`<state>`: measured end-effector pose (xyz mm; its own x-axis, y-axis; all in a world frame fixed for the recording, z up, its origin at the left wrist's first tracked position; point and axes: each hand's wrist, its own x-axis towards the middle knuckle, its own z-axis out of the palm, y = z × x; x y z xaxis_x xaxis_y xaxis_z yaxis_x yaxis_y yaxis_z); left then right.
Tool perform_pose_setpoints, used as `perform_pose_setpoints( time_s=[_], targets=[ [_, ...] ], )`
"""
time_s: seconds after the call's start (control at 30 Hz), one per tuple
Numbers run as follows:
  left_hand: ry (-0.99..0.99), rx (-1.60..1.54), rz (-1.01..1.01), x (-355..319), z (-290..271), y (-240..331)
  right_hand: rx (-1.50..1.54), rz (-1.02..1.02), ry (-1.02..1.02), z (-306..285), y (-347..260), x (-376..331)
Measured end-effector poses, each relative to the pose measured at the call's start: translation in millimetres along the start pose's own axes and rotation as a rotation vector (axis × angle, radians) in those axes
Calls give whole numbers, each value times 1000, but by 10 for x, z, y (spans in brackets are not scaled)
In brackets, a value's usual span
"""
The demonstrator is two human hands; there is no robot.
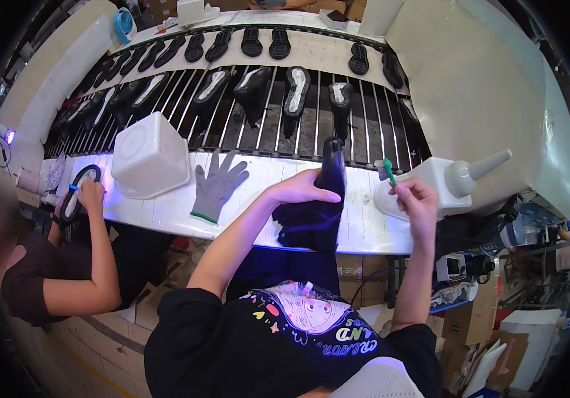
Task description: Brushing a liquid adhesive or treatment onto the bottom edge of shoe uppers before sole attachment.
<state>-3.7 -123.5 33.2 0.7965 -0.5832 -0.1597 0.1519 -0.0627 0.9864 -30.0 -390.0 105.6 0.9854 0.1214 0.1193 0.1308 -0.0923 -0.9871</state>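
Note:
My left hand point(306, 188) is closed around a black shoe upper point(315, 222), held on its side over the front edge of the white table point(232, 219). The sole side of the upper is turned to the right and barely shows. In my right hand point(419, 200), a small green-handled brush point(388, 171) is pinched with its bristles up and to the left, apart from the upper. Right beside that hand stands a white plastic container point(434, 182) with a long spout point(490, 164). A grey glove point(220, 186) with a green cuff lies flat to the left.
Beyond the table runs a roller conveyor point(232, 132) with several black uppers, white patches on their undersides. Black soles point(251, 42) line the belt behind it. A white tub point(150, 154) stands left of the glove. At far left a co-worker's hand point(91, 194) works on a sole.

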Motion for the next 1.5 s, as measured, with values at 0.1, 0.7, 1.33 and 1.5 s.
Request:
perform_pose_setpoints(
  time_s=[0.1, 0.7, 1.33, 1.5],
  targets=[
    [105, 200, -43, 37, -42, -239, 77, 94, 151, 53, 543, -139],
    [15, 976, 2, 503, -524, -36, -317, -55, 914, 222, 1566, -459],
    [126, 912, 160, 396, -424, -22, -306, -86, 898, 199, 1621, -468],
    [648, 1740, -106, 393, -711, -766, -369, -117, 862, 208, 1597, -490]
  ],
)
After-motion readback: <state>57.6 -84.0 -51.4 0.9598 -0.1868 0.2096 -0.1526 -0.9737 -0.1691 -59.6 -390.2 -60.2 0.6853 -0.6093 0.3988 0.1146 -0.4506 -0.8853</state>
